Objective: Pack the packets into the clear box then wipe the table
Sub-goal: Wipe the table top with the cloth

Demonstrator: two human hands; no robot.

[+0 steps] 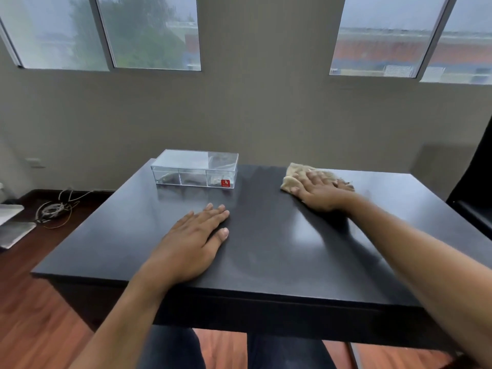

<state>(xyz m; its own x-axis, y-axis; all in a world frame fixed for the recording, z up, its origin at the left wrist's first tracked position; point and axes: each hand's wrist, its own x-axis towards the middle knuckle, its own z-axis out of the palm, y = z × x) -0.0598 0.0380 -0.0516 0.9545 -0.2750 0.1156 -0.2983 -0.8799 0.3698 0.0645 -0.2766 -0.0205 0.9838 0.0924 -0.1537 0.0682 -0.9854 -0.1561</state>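
Right hand [323, 194] blurred, fingers spread flat on cloth [292, 179]; left hand [191, 243] flat, fingers together; clear box [195, 169] contents indistinct

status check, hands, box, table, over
Left hand flat on table, empty. Right hand pressing cloth, far right side. Box lidded, far left, packets inside. Nothing in the way.
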